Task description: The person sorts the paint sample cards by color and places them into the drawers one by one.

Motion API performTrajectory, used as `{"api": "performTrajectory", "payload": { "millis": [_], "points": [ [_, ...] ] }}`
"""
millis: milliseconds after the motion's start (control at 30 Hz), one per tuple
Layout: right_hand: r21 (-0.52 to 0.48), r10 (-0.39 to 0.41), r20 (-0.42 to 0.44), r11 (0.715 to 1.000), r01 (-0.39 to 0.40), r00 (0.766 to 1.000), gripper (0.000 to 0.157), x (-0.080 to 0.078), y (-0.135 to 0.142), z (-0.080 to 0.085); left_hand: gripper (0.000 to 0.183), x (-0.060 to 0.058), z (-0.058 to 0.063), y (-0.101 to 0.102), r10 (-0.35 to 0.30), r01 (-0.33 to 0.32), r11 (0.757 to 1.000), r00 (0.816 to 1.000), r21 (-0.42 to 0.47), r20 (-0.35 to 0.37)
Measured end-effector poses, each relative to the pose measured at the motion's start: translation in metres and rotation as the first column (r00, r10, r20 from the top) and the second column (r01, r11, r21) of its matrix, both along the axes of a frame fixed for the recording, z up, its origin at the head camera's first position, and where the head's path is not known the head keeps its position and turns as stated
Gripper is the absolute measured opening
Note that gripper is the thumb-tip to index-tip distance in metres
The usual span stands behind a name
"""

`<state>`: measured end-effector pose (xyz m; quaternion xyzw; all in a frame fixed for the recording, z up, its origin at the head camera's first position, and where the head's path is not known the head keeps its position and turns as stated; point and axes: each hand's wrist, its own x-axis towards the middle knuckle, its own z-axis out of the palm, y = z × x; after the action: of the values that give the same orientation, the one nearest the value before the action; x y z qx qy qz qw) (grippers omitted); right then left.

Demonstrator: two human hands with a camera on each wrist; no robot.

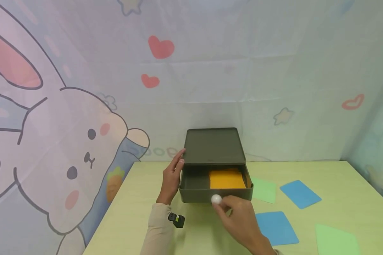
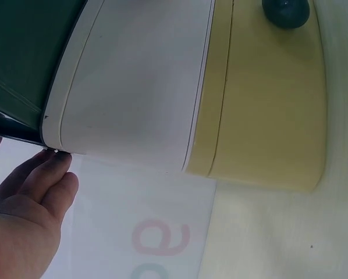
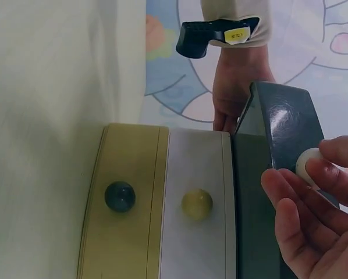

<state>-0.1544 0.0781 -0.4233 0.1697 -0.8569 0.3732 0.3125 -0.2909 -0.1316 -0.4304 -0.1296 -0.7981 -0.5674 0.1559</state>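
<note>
A small cabinet with a dark green top [image 1: 214,145] stands on the table, and its dark green top drawer [image 1: 194,195] is pulled out. Orange paper [image 1: 227,179] lies in the drawer's right half. My right hand [image 1: 242,219] pinches the drawer's round white knob [image 1: 216,199] between thumb and fingers. On the cabinet's left side rests my left hand [image 1: 170,180], its fingers extended near the top edge. Below, the right wrist view shows a white drawer [image 3: 183,168] with a yellow knob [image 3: 196,204] and a yellow drawer [image 3: 121,157] with a dark green knob [image 3: 120,196], both pushed in.
Right of the cabinet lie a green sheet [image 1: 265,191], a blue sheet [image 1: 300,194], a nearer blue sheet [image 1: 277,228] and another green sheet [image 1: 336,241] on the pale yellow table [image 1: 124,219]. A printed cloth [image 1: 210,85] hangs behind the cabinet.
</note>
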Motion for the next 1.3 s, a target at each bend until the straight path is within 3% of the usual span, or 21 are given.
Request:
{"api": "performTrajectory", "payload": {
  "millis": [333, 500, 600, 700, 800, 933, 1133, 1300],
  "points": [
    [0.075, -0.024, -0.1, 0.997, 0.032, 0.995, 0.03, -0.025, -0.002, 0.001, 0.042, -0.001, -0.001, -0.004, -0.043, 0.043, 0.999, 0.998, 0.004, 0.037],
    [0.085, -0.014, -0.085, 0.996, 0.021, 0.996, 0.031, -0.043, -0.002, 0.003, 0.044, 0.012, 0.015, -0.002, -0.057, 0.058, 0.998, 0.995, -0.012, 0.076],
    [0.089, -0.017, -0.054, 0.996, 0.022, 0.998, 0.032, -0.054, -0.001, 0.004, 0.043, 0.01, 0.014, -0.004, -0.055, 0.056, 0.998, 0.996, -0.015, 0.064],
    [0.103, -0.032, -0.059, 0.994, 0.038, 0.998, 0.033, -0.064, 0.001, 0.004, 0.041, -0.003, -0.001, -0.006, -0.053, 0.053, 0.999, 0.997, -0.008, 0.049],
    [0.107, -0.037, -0.081, 0.993, 0.046, 0.996, 0.032, -0.071, 0.001, 0.003, 0.04, -0.003, -0.001, -0.006, -0.045, 0.045, 0.999, 0.998, -0.005, 0.043],
    [0.108, -0.05, -0.082, 0.992, 0.058, 0.995, 0.031, -0.076, 0.003, 0.001, 0.039, -0.002, -0.002, -0.005, -0.038, 0.038, 0.999, 0.998, -0.001, 0.047],
    [0.089, -0.069, -0.002, 0.994, 0.068, 0.998, 0.031, -0.079, 0.004, 0.001, 0.039, -0.001, -0.002, -0.004, -0.035, 0.034, 0.999, 0.997, 0.009, 0.063],
    [0.094, -0.089, 0.022, 0.992, 0.087, 0.996, 0.032, -0.079, 0.004, -0.001, 0.041, 0.005, 0.008, -0.003, -0.038, 0.038, 0.999, 0.995, 0.007, 0.088]
  ]
}}
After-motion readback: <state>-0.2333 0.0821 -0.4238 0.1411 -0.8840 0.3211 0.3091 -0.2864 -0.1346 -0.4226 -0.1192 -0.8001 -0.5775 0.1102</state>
